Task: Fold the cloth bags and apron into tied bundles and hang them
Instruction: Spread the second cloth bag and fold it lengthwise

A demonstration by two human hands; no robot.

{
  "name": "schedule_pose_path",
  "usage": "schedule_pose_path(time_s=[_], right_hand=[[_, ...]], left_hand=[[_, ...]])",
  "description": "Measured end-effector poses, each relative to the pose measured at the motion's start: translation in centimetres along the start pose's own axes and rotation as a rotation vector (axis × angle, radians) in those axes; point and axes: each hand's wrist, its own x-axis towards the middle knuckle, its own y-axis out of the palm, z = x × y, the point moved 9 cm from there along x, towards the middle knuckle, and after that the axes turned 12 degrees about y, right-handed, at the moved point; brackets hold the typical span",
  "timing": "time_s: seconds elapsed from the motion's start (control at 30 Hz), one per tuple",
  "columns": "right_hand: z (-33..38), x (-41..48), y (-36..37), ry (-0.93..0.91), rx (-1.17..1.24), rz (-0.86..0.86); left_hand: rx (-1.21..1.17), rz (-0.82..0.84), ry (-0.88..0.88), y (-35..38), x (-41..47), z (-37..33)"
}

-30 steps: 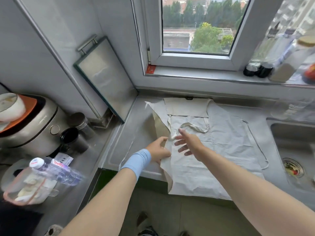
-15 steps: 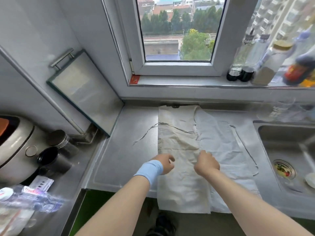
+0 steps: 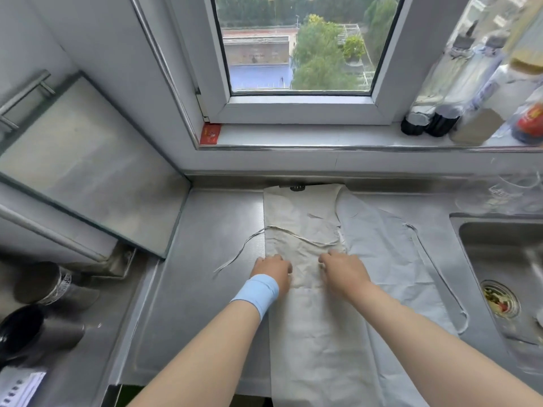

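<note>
A pale beige apron (image 3: 379, 259) lies flat on the steel counter (image 3: 194, 289), its left side folded over onto the middle as a darker strip (image 3: 299, 218). One thin tie string (image 3: 241, 251) trails off the fold to the left; another string (image 3: 435, 271) loops along the right edge. My left hand (image 3: 271, 273), with a light blue wristband, presses down on the folded strip's left edge, fingers curled. My right hand (image 3: 343, 270) presses on the same strip a little to the right, fingers bent onto the cloth. The apron's near end hangs over the counter's front edge.
A steel sink (image 3: 505, 277) with a drain strainer lies to the right. Bottles (image 3: 440, 113) stand on the window sill. A glass-and-metal board (image 3: 82, 171) leans on the left wall, with dark cups (image 3: 38, 333) and a cooker below it.
The apron's left side has been folded over onto the middle. Both hands moved from gripping the edge to pressing on the fold, then slid slightly away from me along it.
</note>
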Motion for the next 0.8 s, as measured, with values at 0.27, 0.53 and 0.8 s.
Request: schedule_pose_path(time_s=[0.27,0.53,0.8], right_hand=[[0.5,5.1,-0.5,0.035,0.105,0.076],[2.8,4.4,-0.3,-0.032,-0.047,-0.088],[3.8,6.2,-6.8,0.016,0.445,-0.141]], left_hand=[[-0.051,0.000,0.074,-0.6,2.9,3.0],[-0.076,-0.044,0.026,-1.6,1.1,4.4],[-0.478,-0.053,-0.130,-5.0,3.0,3.8]])
